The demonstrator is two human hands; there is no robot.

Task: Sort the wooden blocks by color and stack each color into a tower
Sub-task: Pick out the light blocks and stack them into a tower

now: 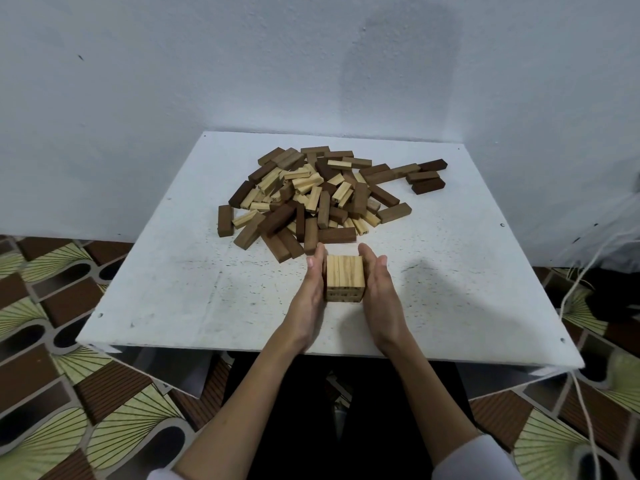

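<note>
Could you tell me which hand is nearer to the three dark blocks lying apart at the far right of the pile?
Right. The right hand flanks the light tower on the dark blocks' side; the left hand flanks its opposite side.

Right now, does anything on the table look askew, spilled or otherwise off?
Nothing stands out. The loose pile of mixed light and dark blocks is unsorted, as the task expects. The light-block stack sits square between the left hand and right hand, both flat against its sides.
</note>
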